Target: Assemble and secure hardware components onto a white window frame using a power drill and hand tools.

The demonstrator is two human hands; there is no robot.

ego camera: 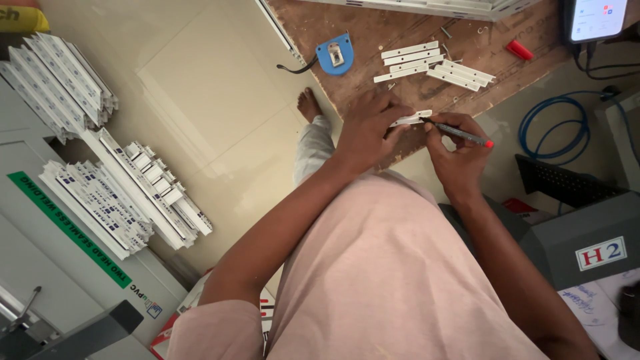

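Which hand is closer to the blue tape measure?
Left. The left hand lies just below the blue tape measure; the right hand, holding a pen, sits farther off.

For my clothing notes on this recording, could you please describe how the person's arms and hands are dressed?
Both hands, left hand and right hand, are bare: no gloves, rings or watch visible. The forearms are uncovered; a short pale pink sleeve covers the left upper arm.
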